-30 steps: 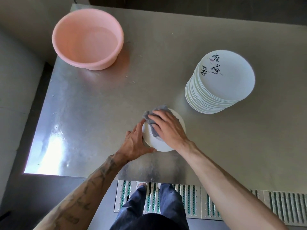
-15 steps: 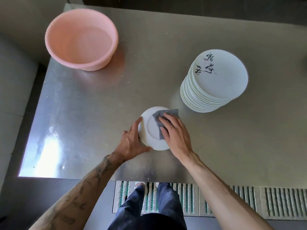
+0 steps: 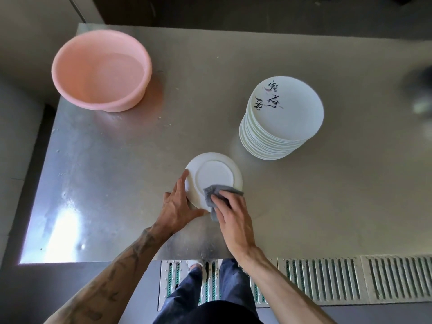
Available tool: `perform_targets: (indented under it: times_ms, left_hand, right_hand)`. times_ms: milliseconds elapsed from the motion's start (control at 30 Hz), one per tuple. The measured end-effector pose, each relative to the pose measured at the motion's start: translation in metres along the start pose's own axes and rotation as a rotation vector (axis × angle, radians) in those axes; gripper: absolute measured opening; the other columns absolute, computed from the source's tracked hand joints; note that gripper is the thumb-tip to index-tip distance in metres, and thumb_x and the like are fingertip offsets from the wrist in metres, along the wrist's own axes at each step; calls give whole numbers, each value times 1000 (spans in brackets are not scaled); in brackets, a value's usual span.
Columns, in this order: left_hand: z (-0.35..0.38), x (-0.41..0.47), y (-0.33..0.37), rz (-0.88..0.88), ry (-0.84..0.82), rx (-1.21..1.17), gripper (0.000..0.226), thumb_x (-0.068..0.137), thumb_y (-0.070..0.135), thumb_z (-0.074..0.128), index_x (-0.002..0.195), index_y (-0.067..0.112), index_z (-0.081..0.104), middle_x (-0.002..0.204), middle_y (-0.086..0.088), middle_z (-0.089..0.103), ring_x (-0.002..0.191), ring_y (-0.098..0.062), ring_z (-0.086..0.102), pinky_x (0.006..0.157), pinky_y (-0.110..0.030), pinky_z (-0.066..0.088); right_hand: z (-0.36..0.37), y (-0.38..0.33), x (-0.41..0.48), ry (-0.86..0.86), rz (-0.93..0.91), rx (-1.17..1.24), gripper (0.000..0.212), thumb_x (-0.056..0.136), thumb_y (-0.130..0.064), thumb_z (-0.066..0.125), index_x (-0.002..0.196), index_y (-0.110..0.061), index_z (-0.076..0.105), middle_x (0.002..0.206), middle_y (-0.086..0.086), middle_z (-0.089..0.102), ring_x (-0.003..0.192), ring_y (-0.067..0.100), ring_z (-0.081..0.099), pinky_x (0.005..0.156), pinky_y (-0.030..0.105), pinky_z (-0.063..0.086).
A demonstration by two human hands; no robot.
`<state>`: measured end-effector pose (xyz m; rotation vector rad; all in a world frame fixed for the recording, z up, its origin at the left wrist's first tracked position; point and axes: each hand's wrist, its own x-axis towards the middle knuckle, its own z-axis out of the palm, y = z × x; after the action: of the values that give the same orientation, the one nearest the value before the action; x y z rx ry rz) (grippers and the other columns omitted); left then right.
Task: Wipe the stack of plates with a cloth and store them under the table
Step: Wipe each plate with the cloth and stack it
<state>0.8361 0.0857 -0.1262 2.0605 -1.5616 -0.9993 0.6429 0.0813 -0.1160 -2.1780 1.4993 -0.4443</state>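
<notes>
Step in hand: wiping, one plate at a time. A single white plate (image 3: 214, 176) lies upside down, foot ring up, on the steel counter (image 3: 117, 183) close to its near edge. The left hand (image 3: 177, 206) braces it, with fingers nearly straight along the left rim and the thumb against the near rim; it is not closed round the plate. The right hand (image 3: 233, 216) lies flat with fingers spread, pressing a grey cloth (image 3: 211, 191) onto the near-right rim, and a corner of the cloth hangs off the edge. The stack of plates (image 3: 282, 120) stands beyond and to the right, apart from the single plate; its top plate is face up with black brush characters. A pink basin (image 3: 101, 71), apparently holding water, sits at the far left corner. No stored plates are in view, and the space under the counter is hidden. Judgement: the task is early, with most of the stack unwiped. The next move calls for finishing the underside, then a firm grip on the rim to lift the plate and carry it down below the counter.
</notes>
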Motion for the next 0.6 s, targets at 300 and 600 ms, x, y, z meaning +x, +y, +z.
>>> perform_targets:
  times_ms: [300,600]
  left_hand:
    - [-1,-4,0,0,60,-38,121,69,36,95,159,8,20,158,-12,42,134,-34,49,100,-42,35]
    - [-18,-10,-6,57,145,51,95,78,31,91,151,0,38,139,-20,59,116,-38,62,85,-38,31]
  right_hand:
    - [-19,41,12,65,138,29,40,92,-6,68,130,-20,68,136,-6,57,120,18,55,98,28,51]
    - [-21,27,26,70,167,94,39,94,-2,63,130,-16,68,130,-3,61,117,20,55,100,25,46]
